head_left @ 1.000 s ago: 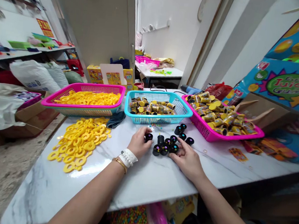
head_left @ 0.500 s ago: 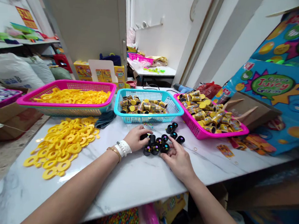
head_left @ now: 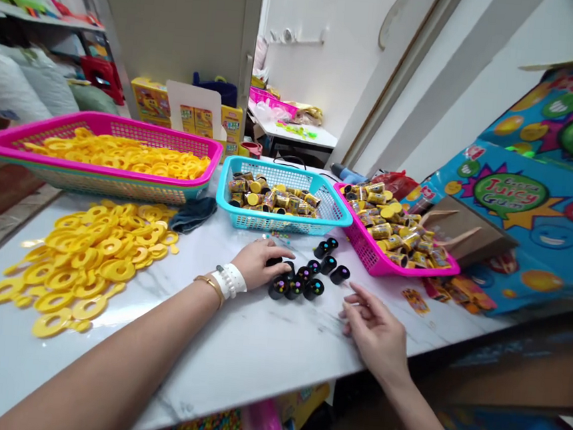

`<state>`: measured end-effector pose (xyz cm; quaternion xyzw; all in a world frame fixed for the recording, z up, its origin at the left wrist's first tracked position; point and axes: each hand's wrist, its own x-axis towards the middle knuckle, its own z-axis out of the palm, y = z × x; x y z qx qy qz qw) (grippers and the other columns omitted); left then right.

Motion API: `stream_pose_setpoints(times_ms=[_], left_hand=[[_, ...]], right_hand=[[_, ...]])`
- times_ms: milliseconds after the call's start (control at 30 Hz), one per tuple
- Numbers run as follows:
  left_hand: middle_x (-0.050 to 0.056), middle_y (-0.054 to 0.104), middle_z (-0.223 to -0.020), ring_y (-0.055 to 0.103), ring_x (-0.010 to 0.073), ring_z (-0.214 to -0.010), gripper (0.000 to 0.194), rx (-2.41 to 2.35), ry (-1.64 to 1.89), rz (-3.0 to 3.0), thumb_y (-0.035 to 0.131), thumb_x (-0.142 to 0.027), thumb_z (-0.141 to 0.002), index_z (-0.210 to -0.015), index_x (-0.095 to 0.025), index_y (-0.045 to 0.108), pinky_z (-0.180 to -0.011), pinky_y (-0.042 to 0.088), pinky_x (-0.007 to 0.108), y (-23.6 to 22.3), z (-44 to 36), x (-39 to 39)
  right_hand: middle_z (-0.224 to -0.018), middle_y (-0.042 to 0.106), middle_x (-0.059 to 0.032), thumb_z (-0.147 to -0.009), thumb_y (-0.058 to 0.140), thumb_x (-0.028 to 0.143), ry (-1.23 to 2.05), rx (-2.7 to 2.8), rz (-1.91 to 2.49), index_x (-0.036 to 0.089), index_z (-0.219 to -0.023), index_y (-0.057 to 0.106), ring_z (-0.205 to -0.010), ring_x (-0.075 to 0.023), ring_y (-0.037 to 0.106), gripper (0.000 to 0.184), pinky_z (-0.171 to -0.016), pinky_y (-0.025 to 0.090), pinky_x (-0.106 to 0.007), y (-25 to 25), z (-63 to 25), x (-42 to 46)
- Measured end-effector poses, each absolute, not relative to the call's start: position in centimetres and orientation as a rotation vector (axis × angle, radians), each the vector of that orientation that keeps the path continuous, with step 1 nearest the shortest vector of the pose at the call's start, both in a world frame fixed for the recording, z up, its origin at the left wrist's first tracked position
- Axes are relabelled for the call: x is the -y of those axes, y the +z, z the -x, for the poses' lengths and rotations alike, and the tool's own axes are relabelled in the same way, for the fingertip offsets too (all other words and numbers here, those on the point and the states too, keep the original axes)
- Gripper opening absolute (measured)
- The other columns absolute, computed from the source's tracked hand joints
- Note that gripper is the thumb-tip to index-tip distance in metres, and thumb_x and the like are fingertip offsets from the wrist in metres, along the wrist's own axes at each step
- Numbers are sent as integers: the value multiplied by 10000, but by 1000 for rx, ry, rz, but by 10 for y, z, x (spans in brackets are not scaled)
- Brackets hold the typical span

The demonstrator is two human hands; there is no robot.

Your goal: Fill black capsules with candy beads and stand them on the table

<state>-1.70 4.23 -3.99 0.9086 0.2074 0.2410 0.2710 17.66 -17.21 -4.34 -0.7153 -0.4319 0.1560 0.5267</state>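
Small black cups (head_left: 313, 288) stand in a loose cluster on the marble-patterned table, several with coloured candy balls inside. My left hand (head_left: 257, 264), wearing a white wristband and bracelets, rests at the cluster's left side. Its thumb and index finger close round one black cup (head_left: 273, 261), partly hidden by the fingers. To the right of the cluster, my right hand (head_left: 374, 326) hovers apart from the cups. Its fingers are loosely bent and spread, with nothing visible in them. A few tiny candy balls (head_left: 279, 235) lie behind the cluster.
Yellow plastic rings (head_left: 96, 245) are heaped at left, before a pink basket (head_left: 204, 182) of more rings. Behind the cups, a blue basket (head_left: 285, 225) holds labelled yellow-and-black tubes; another pink basket (head_left: 371, 252) of tubes stands right. A blue gum carton (head_left: 540, 230) flanks it.
My right hand has drawn back from the black cups, toward the right, and its fingers have come off them. My left hand stays at the cluster's left side. The view has shifted slightly.
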Motion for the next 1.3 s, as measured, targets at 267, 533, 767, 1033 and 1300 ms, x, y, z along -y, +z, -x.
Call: stream_pose_setpoints(times_ms=[267, 533, 767, 1033, 1300], left_hand=[[35, 653, -830, 592, 192, -802, 176, -536, 692, -2371, 683, -342, -807, -942, -242, 738, -762, 445, 317, -42, 17, -46], [14, 724, -857, 622, 190, -825, 132, -519, 668, -2276, 700, -278, -754, -874, -222, 706, -773, 458, 305, -38, 21, -43], [29, 741, -935, 620, 209, -893, 323, -461, 658, -2341, 655, -284, -816, -1134, -252, 692, -833, 450, 333, -41, 23, -42], [59, 728, -1003, 633, 206, -932, 280, -349, 635, -2406, 581, -263, -863, -1104, -267, 723, -912, 429, 357, -39, 23, -42], [41, 730, -1004, 627, 202, -951, 305, -314, 627, -2365, 597, -193, -818, -1093, -256, 714, -901, 454, 336, -38, 27, -44]], right_hand=[[-880, 760, -77, -894, 486, 301, -299, 1370, 2121, 157, -1165, 675, -749, -214, 710, 361, -802, 550, -358, -16, -252, 113], [-1206, 658, -172, -951, 347, 152, -436, 1626, 2514, 111, -1346, 521, -1058, -239, 659, 434, -918, 499, -328, -43, -253, 93], [-1016, 713, -136, -927, 383, 122, -418, 1663, 2574, 145, -1360, 476, -892, -219, 707, 443, -787, 530, -290, -43, -273, 67], [-1048, 685, -175, -980, 315, 197, -495, 1631, 2619, 111, -1350, 491, -863, -253, 701, 418, -754, 537, -335, -46, -291, 62], [-1316, 593, -133, -968, 353, 157, -375, 1922, 2581, 160, -1295, 592, -1193, -225, 551, 405, -951, 443, -273, -34, -291, 33]])
